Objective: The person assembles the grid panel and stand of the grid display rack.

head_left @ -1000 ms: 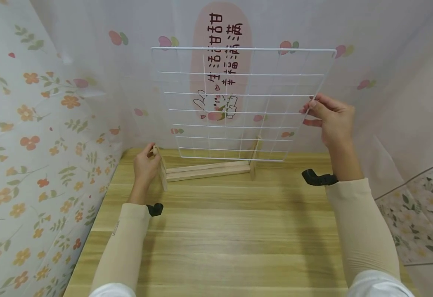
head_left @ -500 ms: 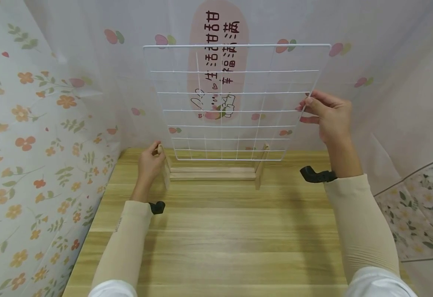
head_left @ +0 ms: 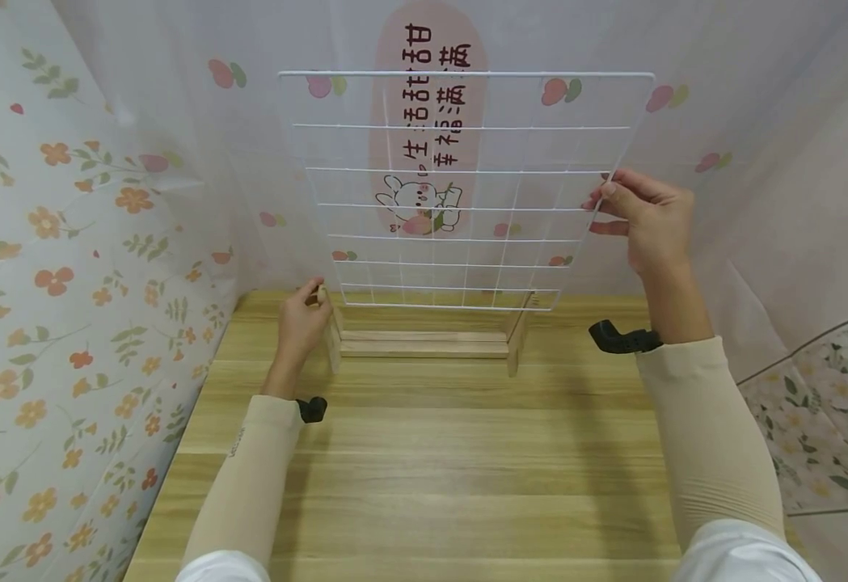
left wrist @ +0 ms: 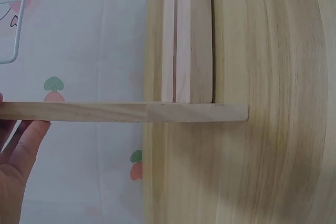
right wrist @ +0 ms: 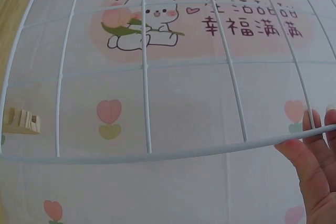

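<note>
A white wire grid panel is held up near the back curtain, its lower edge above a wooden stand. My right hand pinches the panel's right side wire between thumb and fingers, and the right wrist view shows the thumb on this wire. The stand has a grooved crossbar between two end pieces and rests on the table. With my left hand I grip the top of its left end piece. The notched top of the right end piece shows behind the grid.
The wooden table reaches back to a white printed curtain. A floral curtain closes off the left side, and another hangs at the right. Black wrist mounts stick out from both sleeves.
The stand has been turned straight to the back edge and shifted slightly right with my left hand. The grid panel has risen a little and moved slightly left overall.
</note>
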### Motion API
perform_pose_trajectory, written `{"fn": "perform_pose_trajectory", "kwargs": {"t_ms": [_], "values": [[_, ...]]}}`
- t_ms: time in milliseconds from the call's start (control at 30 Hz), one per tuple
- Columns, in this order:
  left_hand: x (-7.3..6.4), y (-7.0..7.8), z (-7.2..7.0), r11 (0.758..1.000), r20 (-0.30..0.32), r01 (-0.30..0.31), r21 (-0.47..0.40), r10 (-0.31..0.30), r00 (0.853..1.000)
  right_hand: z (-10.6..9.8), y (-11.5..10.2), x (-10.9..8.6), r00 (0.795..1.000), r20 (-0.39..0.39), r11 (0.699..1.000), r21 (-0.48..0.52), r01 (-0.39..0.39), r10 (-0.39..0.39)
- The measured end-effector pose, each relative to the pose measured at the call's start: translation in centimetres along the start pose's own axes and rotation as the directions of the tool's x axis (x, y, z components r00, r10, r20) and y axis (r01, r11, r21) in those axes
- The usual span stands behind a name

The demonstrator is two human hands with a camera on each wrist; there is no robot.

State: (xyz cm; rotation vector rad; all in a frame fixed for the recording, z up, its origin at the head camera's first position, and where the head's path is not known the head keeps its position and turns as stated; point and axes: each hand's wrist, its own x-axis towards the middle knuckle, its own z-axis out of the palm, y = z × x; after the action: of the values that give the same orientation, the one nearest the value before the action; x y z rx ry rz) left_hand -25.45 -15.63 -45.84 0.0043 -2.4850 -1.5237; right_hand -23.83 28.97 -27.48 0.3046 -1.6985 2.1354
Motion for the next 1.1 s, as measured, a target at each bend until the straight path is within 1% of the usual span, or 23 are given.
{"fn": "perform_pose_trajectory", "kwargs": {"t_ms": [167,267,333,400,500,567,633,700,767,833,900,1000,1033,1067,1100], "values": [[-0.2,0.3,-0.2,1.0,-0.003,-0.017,-0.001,0.017,1.0,0.3,-0.2,0.2,1.0,0.001,1.0,0.017,-0.006,0.006],[-0.2,0.5,-0.3,1.0,0.011,-0.011,-0.01,0.012,1.0,0.4,-0.3,0.3,1.0,0.0,0.999,0.028,-0.014,0.014],[-0.2,0.8,-0.6,1.0,0.026,-0.002,-0.018,0.002,1.0,0.5,-0.3,0.3,1.0,0.004,0.999,0.03,-0.018,0.018],[-0.2,1.3,-0.8,0.999,0.03,-0.006,-0.039,0.007,1.0,0.6,-0.3,0.3,1.0,0.011,0.999,0.031,-0.025,0.025],[0.2,2.7,-1.4,0.994,0.015,-0.047,-0.1,0.048,0.999,0.8,-0.3,0.3,0.999,0.02,0.999,0.032,-0.028,0.027],[0.6,3.9,-1.8,0.985,-0.002,-0.086,-0.151,0.087,0.996,1.0,-0.4,0.3,0.999,0.023,0.999,0.038,-0.028,0.028],[1.0,5.3,-2.2,0.977,-0.017,-0.117,-0.177,0.116,0.993,1.1,-0.5,0.4,0.999,0.022,0.999,0.037,-0.025,0.024],[1.3,6.6,-2.6,0.971,-0.033,-0.148,-0.186,0.144,0.989,1.3,-0.5,0.5,1.0,0.018,0.999,0.036,-0.022,0.021],[1.5,7.8,-2.9,0.968,-0.054,-0.18,-0.176,0.173,0.983,1.4,-0.6,0.6,1.0,0.011,0.999,0.04,-0.022,0.022],[1.4,9.1,-3.4,0.967,-0.066,-0.196,-0.163,0.187,0.98,1.5,-0.6,0.8,1.0,-0.002,0.998,0.054,-0.027,0.027],[1.6,9.5,-3.6,0.965,-0.079,-0.212,-0.156,0.201,0.976,1.6,-0.7,0.9,1.0,-0.012,0.997,0.073,-0.028,0.029],[1.8,10.1,-3.8,0.966,-0.087,-0.209,-0.155,0.197,0.976,1.8,-0.9,1.2,0.999,-0.02,0.996,0.087,-0.025,0.026],[1.9,10.2,-3.9,0.965,-0.09,-0.211,-0.152,0.199,0.976,1.9,-1.0,1.2,0.999,-0.02,0.996,0.09,-0.026,0.028],[2.2,9.9,-3.8,0.964,-0.093,-0.216,-0.153,0.203,0.975,2.0,-1.0,1.3,1.0,-0.019,0.996,0.088,-0.023,0.025],[2.2,10.0,-3.9,0.966,-0.094,-0.213,-0.15,0.2,0.975,2.1,-1.1,1.4,1.0,-0.018,0.996,0.087,-0.022,0.024]]}}
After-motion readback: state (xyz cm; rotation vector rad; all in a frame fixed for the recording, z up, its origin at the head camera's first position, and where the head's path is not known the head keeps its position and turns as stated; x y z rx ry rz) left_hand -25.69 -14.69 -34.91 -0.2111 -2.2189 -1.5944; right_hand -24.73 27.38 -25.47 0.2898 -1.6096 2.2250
